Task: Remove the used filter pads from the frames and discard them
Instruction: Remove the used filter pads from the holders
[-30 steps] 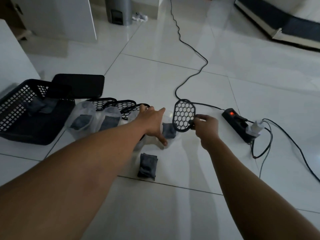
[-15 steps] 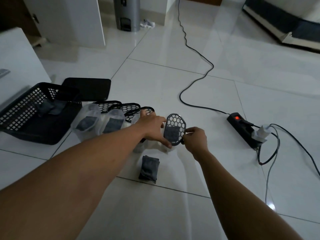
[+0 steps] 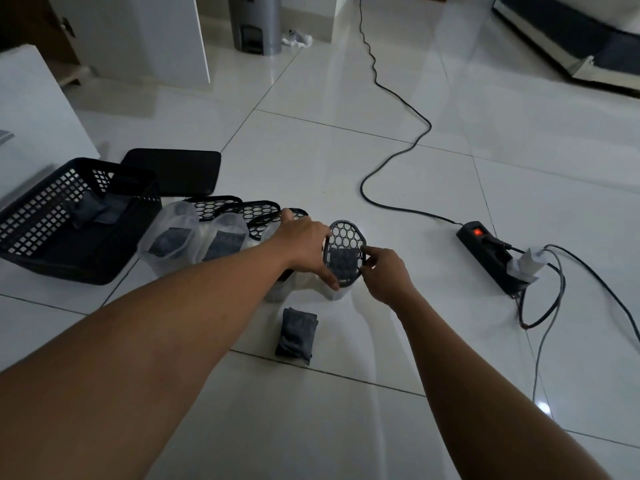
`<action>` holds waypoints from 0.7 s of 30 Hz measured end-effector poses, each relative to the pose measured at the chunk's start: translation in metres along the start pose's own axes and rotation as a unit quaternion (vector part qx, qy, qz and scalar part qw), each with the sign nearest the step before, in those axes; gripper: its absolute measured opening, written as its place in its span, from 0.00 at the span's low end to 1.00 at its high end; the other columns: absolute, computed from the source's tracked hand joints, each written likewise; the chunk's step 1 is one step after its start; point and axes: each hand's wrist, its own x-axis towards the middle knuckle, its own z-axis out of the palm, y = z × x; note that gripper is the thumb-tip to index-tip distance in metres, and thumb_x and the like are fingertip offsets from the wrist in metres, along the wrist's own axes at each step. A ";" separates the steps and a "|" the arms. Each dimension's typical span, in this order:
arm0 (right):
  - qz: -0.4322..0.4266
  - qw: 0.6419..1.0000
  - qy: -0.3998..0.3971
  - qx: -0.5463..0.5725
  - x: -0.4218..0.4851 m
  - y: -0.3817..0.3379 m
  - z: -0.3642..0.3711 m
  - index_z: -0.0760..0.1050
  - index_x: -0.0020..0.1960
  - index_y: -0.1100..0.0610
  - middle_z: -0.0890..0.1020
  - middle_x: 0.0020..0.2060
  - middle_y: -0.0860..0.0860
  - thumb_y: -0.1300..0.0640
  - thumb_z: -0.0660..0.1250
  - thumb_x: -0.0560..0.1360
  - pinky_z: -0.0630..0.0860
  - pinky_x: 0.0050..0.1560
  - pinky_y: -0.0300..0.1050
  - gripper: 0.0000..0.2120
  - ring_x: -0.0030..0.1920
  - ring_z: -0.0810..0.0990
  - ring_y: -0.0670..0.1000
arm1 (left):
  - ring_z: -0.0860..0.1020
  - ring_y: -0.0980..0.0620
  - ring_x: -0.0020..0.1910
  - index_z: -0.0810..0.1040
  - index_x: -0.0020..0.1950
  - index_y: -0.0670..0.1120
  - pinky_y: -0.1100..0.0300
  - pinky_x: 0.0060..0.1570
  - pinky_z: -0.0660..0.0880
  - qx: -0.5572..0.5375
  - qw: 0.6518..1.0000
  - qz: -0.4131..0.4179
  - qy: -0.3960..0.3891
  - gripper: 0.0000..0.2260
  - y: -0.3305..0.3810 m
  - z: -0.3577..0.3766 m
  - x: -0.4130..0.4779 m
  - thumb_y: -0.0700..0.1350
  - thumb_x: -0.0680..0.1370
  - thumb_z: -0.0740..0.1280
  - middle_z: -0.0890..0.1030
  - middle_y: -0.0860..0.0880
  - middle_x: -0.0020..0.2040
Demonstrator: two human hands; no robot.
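Honeycomb frame (image 3: 344, 242) at centre of picture, stood on edge, long axis near vertical in frame, mesh face toward camera. Grey pad (image 3: 341, 265) shows behind its lower half. Right hand (image 3: 386, 277) pinches frame's right rim between thumb and forefinger. Left hand (image 3: 304, 245), fingers straight, lies against left rim, above clear container (image 3: 337, 294). Loose pad (image 3: 296, 336) on floor lower centre. Black basket (image 3: 34, 216) far left holds more pads.
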 end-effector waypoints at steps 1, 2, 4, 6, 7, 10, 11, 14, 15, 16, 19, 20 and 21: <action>0.000 1.000 -0.011 -0.006 0.003 0.002 0.000 0.73 0.70 0.56 0.83 0.54 0.56 0.66 0.62 0.77 0.71 0.49 0.40 0.22 0.53 0.81 0.57 | 0.74 0.49 0.60 0.78 0.62 0.51 0.47 0.57 0.59 0.017 1.000 0.001 0.006 0.49 0.001 -0.001 0.002 0.80 0.49 0.69 0.81 0.52 0.57; 0.000 1.000 -0.018 -0.010 0.006 0.004 0.000 0.73 0.71 0.55 0.83 0.54 0.56 0.65 0.63 0.77 0.73 0.51 0.41 0.23 0.52 0.82 0.57 | 0.71 0.49 0.63 0.78 0.62 0.51 0.46 0.59 0.59 0.031 0.999 0.003 0.009 0.51 0.001 0.000 0.005 0.80 0.48 0.68 0.79 0.51 0.62; 0.003 0.999 -0.033 -0.016 0.009 0.007 -0.001 0.72 0.72 0.55 0.84 0.54 0.56 0.64 0.65 0.77 0.75 0.53 0.44 0.23 0.49 0.82 0.55 | 0.68 0.49 0.66 0.77 0.64 0.50 0.45 0.59 0.59 0.040 0.999 0.008 0.003 0.56 0.001 0.002 0.010 0.82 0.45 0.66 0.76 0.50 0.67; 0.020 0.998 -0.052 -0.001 0.011 0.008 -0.006 0.72 0.71 0.56 0.84 0.50 0.55 0.63 0.66 0.78 0.76 0.45 0.41 0.22 0.41 0.79 0.51 | 0.70 0.50 0.62 0.74 0.65 0.51 0.46 0.56 0.58 0.027 1.000 0.006 -0.009 0.59 0.000 0.004 0.015 0.83 0.41 0.64 0.79 0.51 0.60; 0.031 0.997 -0.065 0.007 0.012 0.007 -0.010 0.72 0.71 0.56 0.83 0.46 0.55 0.63 0.66 0.78 0.75 0.38 0.38 0.22 0.37 0.77 0.49 | 0.71 0.50 0.60 0.74 0.63 0.52 0.46 0.55 0.58 0.023 1.000 0.005 -0.016 0.58 0.000 0.003 0.016 0.83 0.40 0.63 0.80 0.52 0.57; 0.030 0.995 -0.091 -0.005 0.015 0.002 -0.018 0.73 0.70 0.57 0.82 0.42 0.55 0.63 0.68 0.78 0.75 0.37 0.40 0.21 0.38 0.78 0.50 | 0.72 0.50 0.57 0.74 0.59 0.52 0.47 0.53 0.59 0.029 0.999 0.004 -0.029 0.54 0.002 -0.003 0.018 0.82 0.41 0.64 0.79 0.52 0.53; 0.027 0.995 -0.091 -0.010 0.016 0.001 -0.019 0.74 0.69 0.57 0.83 0.44 0.57 0.63 0.68 0.77 0.77 0.42 0.43 0.20 0.41 0.79 0.51 | 0.72 0.50 0.56 0.74 0.59 0.52 0.47 0.53 0.59 0.032 0.999 0.003 -0.030 0.54 0.003 -0.002 0.019 0.82 0.41 0.64 0.78 0.52 0.52; 0.018 0.995 -0.095 -0.029 0.019 0.001 -0.017 0.75 0.69 0.56 0.84 0.52 0.57 0.62 0.70 0.76 0.78 0.51 0.46 0.22 0.45 0.79 0.51 | 0.71 0.49 0.59 0.73 0.62 0.52 0.45 0.56 0.58 0.028 0.999 0.001 -0.025 0.56 0.003 0.001 0.017 0.82 0.42 0.65 0.79 0.51 0.57; 0.016 0.994 -0.099 -0.039 0.019 0.000 -0.018 0.74 0.69 0.56 0.83 0.54 0.57 0.61 0.71 0.75 0.78 0.54 0.47 0.22 0.47 0.80 0.52 | 0.71 0.49 0.61 0.73 0.64 0.52 0.44 0.58 0.58 0.024 0.999 0.001 -0.023 0.56 0.003 0.000 0.014 0.82 0.44 0.66 0.78 0.51 0.59; 0.011 0.993 -0.103 -0.057 0.019 0.000 -0.018 0.74 0.70 0.55 0.82 0.57 0.57 0.60 0.71 0.75 0.77 0.56 0.46 0.23 0.50 0.80 0.53 | 0.70 0.49 0.62 0.73 0.66 0.52 0.44 0.59 0.58 0.023 1.000 0.001 -0.019 0.55 0.003 -0.002 0.010 0.81 0.46 0.66 0.77 0.51 0.62; -0.001 0.993 -0.055 -0.104 0.023 -0.001 -0.023 0.77 0.66 0.52 0.82 0.59 0.55 0.54 0.72 0.74 0.76 0.58 0.46 0.21 0.57 0.80 0.54 | 0.67 0.50 0.66 0.72 0.69 0.54 0.46 0.57 0.59 0.018 1.000 -0.004 0.013 0.54 -0.001 -0.010 -0.001 0.82 0.49 0.65 0.73 0.54 0.69; 0.002 0.994 -0.027 -0.102 0.026 -0.003 -0.024 0.78 0.64 0.49 0.82 0.57 0.54 0.51 0.72 0.74 0.76 0.59 0.50 0.19 0.56 0.80 0.54 | 0.67 0.50 0.65 0.71 0.70 0.54 0.47 0.56 0.59 0.015 1.000 -0.015 0.021 0.55 -0.007 -0.012 -0.006 0.83 0.49 0.64 0.73 0.55 0.69; 0.008 0.995 -0.006 -0.098 0.029 -0.006 -0.024 0.78 0.63 0.48 0.83 0.56 0.52 0.50 0.71 0.74 0.75 0.61 0.53 0.18 0.56 0.80 0.54 | 0.67 0.50 0.65 0.70 0.70 0.55 0.47 0.57 0.60 0.018 0.999 -0.026 0.020 0.57 -0.014 -0.015 -0.010 0.83 0.48 0.63 0.72 0.55 0.70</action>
